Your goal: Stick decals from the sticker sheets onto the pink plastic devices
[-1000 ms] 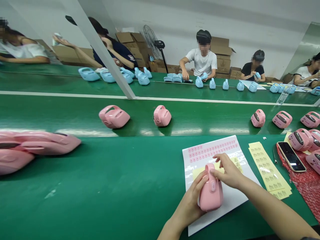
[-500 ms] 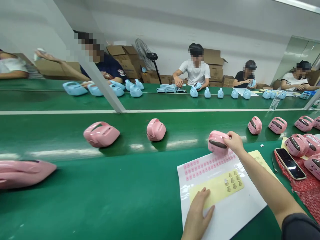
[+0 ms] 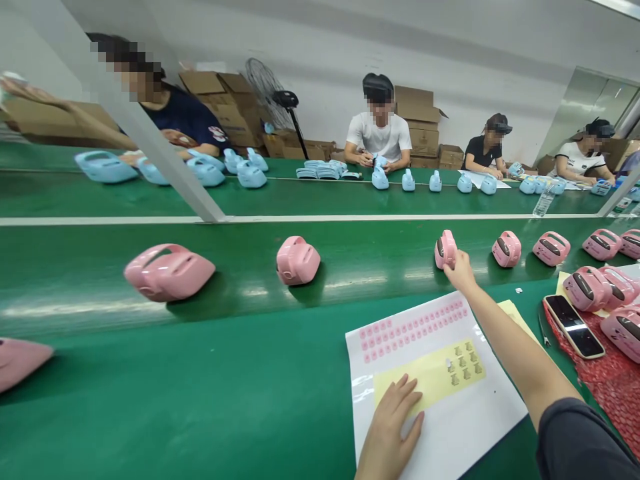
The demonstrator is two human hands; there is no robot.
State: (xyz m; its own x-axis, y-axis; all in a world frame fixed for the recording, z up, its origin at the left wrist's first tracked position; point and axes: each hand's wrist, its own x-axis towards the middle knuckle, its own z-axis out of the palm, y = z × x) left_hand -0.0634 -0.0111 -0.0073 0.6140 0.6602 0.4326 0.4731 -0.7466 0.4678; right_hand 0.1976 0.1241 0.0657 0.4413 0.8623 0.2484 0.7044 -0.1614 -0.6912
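Fingers of my right hand (image 3: 461, 272) are closed on a small pink plastic housing with a handle (image 3: 445, 250), at the near side of the green belt. Whether its base touches the belt I cannot tell. My left hand (image 3: 393, 427) lies flat with fingers spread, on a yellow sticker sheet (image 3: 435, 380) with several small dark prints. Beneath that is a white sheet (image 3: 440, 440) bearing rows of pink stickers (image 3: 413, 328). More pink housings stand on the belt, one (image 3: 298, 261) left of my right hand and another (image 3: 507, 249) to its right.
At right, a phone (image 3: 574, 327) lies on red bubble wrap (image 3: 613, 393), near tweezers (image 3: 544, 328) and grouped pink housings (image 3: 586, 289). A slanted white post (image 3: 150, 140) rises from the divider. Across it, several co-workers (image 3: 379, 130) sit among blue housings (image 3: 380, 178).
My right hand has carried the pink housing forward from above the sticker sheet to the belt, turning it. My left hand stays on the yellow sheet. The view has shifted slightly.
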